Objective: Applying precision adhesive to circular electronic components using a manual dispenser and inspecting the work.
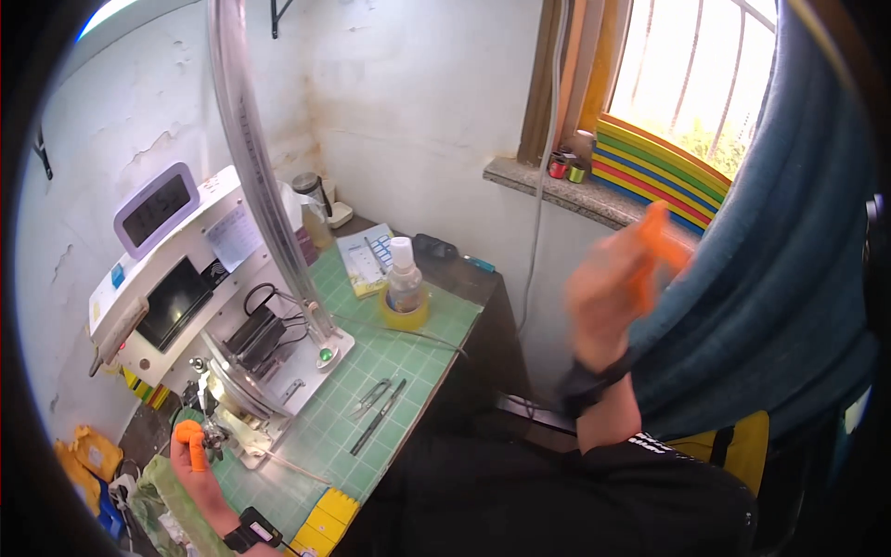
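My left hand (190,452), with orange finger covers, is at the left side of a white bench machine (232,316). Its fingers are bent against the metal spindle parts (215,430); what lies between them is too small to make out. My right hand (620,278) is raised off the table at the right, in front of the blue curtain (742,343). Orange covers show on its fingers too, but motion smears them, so their grip is unclear. Tweezers (371,397) and a thin dark tool (379,418) lie on the green cutting mat (422,367).
A clear bottle (404,278) stands within a yellow tape roll (404,311). Behind are a booklet (360,265) and a jar (311,193). A tall clear column (255,158) rises from the machine. Yellow strips (323,522) lie at the near edge. Thread spools (557,167) stand on the sill.
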`<state>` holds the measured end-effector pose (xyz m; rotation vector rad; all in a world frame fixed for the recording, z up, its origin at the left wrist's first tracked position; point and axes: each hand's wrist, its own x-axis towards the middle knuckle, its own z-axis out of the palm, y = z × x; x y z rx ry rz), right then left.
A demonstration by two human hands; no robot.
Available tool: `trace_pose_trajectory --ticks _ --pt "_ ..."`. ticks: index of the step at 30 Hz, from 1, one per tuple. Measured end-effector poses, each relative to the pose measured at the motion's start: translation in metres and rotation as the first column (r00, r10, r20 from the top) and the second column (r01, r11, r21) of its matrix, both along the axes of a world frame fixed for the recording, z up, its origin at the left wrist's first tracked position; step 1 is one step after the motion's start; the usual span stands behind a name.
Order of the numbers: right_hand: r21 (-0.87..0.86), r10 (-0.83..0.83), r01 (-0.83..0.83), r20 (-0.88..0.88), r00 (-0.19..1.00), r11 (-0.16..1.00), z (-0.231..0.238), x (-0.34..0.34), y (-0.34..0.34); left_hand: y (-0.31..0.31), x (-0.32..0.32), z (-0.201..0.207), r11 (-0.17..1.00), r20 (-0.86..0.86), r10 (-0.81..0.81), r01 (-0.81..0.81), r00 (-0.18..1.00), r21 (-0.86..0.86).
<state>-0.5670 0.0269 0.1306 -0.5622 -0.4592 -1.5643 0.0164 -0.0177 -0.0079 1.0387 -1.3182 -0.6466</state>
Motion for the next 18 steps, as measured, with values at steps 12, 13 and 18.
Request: trace_pose_trajectory --ticks 12,13,18 --pt "-0.118 0.121 -0.374 -0.822 0.557 0.920 -0.026 0.183 -0.009 0.013 -0.013 0.004 0.994 -0.022 -0.087 0.085 0.996 -0.075" --pt "-0.065 0.234 -0.516 -0.838 0.492 0.854 -0.031 0.201 -0.003 0.016 -0.016 0.008 0.992 -0.002 -0.085 0.085 0.996 -0.095" --pt "-0.094 0.215 -0.871 -0.951 0.222 0.482 -0.017 0.279 0.027 0.026 -0.025 0.003 0.979 -0.203 -0.173 0.145 0.964 -0.144"
